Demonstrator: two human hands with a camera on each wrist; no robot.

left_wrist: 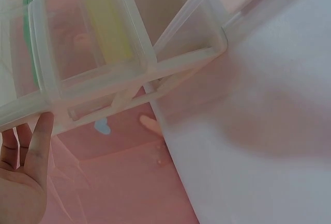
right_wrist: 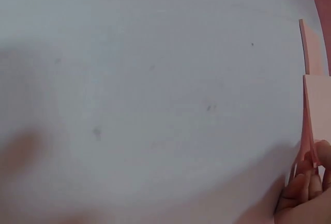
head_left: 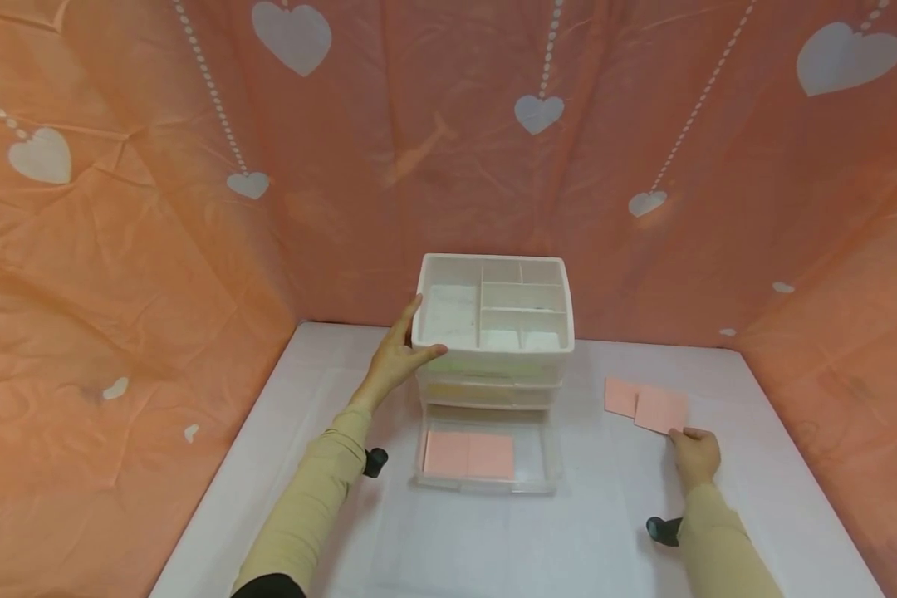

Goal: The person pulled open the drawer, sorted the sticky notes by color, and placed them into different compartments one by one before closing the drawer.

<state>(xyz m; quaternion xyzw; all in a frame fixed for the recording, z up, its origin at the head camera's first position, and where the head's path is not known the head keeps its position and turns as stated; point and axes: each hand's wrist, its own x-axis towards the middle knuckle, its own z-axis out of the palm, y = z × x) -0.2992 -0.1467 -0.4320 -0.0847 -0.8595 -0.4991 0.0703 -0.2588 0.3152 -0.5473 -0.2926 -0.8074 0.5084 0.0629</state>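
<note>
A white plastic drawer unit (head_left: 493, 352) stands at the back middle of the table, with a divided tray on top. My left hand (head_left: 392, 364) rests against its left front corner, the thumb along the front rim and the fingers at the side. Its lowest clear drawer (head_left: 536, 453) is pulled out, holding two pink sticky note pads (head_left: 448, 454) side by side. At the right, my right hand (head_left: 697, 457) pinches the near corner of another pink sticky note pad (head_left: 661, 409). That pad overlaps a second pink pad (head_left: 619, 396). The right wrist view shows the pinching fingers (right_wrist: 310, 185) at its edge.
Upper drawers show a green strip and a yellow block (left_wrist: 106, 22) through the clear plastic. The white table (head_left: 598, 523) is bounded by orange-pink cloth walls (head_left: 344, 208) with white hearts. A dark camera mount (head_left: 665, 531) sticks out from the right wrist.
</note>
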